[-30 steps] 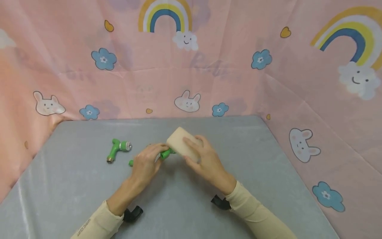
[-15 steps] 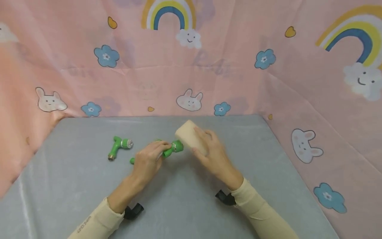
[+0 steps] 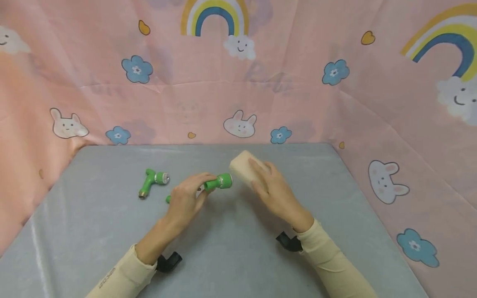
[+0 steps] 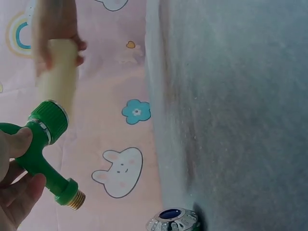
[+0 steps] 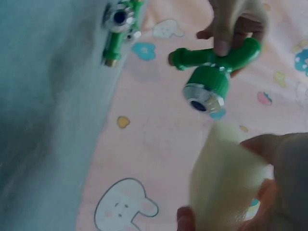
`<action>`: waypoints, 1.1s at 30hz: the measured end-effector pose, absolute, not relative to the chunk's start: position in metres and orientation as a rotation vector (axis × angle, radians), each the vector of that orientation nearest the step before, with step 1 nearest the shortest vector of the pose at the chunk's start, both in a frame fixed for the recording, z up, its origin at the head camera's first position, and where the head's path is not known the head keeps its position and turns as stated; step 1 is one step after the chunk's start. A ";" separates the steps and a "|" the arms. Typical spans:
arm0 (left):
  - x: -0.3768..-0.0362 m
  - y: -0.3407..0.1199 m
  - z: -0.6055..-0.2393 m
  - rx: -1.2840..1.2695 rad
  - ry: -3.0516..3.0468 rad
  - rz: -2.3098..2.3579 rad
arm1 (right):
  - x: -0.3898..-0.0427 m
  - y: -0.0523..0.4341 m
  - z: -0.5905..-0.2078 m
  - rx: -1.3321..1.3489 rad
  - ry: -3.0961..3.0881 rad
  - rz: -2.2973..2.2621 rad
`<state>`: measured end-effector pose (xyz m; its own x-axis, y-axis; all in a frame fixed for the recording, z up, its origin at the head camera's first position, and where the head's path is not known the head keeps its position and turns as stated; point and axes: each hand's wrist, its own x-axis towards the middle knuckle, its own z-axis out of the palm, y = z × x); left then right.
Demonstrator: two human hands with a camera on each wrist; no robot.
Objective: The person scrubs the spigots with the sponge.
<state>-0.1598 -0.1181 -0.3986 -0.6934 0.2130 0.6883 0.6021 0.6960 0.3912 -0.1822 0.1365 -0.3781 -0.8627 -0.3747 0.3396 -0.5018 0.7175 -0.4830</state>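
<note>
Second green spray nozzle (image 3: 153, 182) on grey table (image 3: 238, 256), pink cartoon-print backdrop (image 3: 186, 95) behind.

No legible txt anywhere; only small dark print on the left sleeve (image 3: 107, 277) cuff, too blurry to read, and no labels or nos. elsewhere.

the left hand (image 3: 185, 200) covers the middle of the green nozzle (image 3: 218, 182) in the head view, leaving only its head and one tip showing. the right hand (image 3: 273, 191) hides much of the beige sponge (image 3: 242, 168). in the right wrist view the sponge is blurred and cut by the lower edge. a second nozzle (image 4: 175, 221) is cropped in the left wrist view.
</note>
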 end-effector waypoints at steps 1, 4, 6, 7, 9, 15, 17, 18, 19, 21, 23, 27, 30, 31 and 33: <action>-0.160 -0.118 -0.398 -0.618 -2.288 -0.828 | -0.182 0.137 -0.376 0.723 -2.695 0.902; -0.160 -0.117 -0.398 -0.616 -2.288 -0.863 | -0.179 0.135 -0.372 0.791 -2.683 0.998; -0.160 -0.118 -0.400 -0.607 -2.286 -0.933 | -0.178 0.133 -0.372 0.814 -2.692 1.041; -0.161 -0.118 -0.400 -0.599 -2.285 -0.979 | -0.178 0.133 -0.372 0.818 -2.699 1.048; -0.162 -0.118 -0.401 -0.579 -2.285 -1.081 | -0.178 0.132 -0.373 0.804 -2.713 1.062; -0.165 -0.120 -0.403 -0.521 -2.317 -1.288 | -0.183 0.135 -0.376 0.759 -2.742 1.070; -0.166 -0.120 -0.402 -0.495 -2.326 -1.342 | -0.184 0.136 -0.376 0.746 -2.745 1.064; -0.166 -0.120 -0.401 -0.479 -2.329 -1.368 | -0.184 0.137 -0.376 0.738 -2.740 1.050; -0.166 -0.120 -0.401 -0.460 -2.329 -1.401 | -0.185 0.138 -0.376 0.730 -2.733 1.038; -0.167 -0.121 -0.399 -0.407 -2.319 -1.487 | -0.187 0.139 -0.376 0.703 -2.708 1.021; -0.168 -0.122 -0.397 -0.334 -2.298 -1.587 | -0.188 0.140 -0.375 0.693 -2.654 1.019; -0.170 -0.124 -0.396 -0.187 -2.264 -1.746 | -0.188 0.137 -0.375 0.795 -2.490 1.059; -0.172 -0.124 -0.397 -0.132 -2.268 -1.800 | -0.185 0.130 -0.379 0.939 -2.399 1.034; -0.171 -0.124 -0.397 -0.128 -2.270 -1.822 | -0.183 0.127 -0.381 0.978 -2.383 1.014; -0.172 -0.123 -0.397 -0.106 -2.273 -1.872 | -0.181 0.122 -0.384 1.017 -2.375 0.974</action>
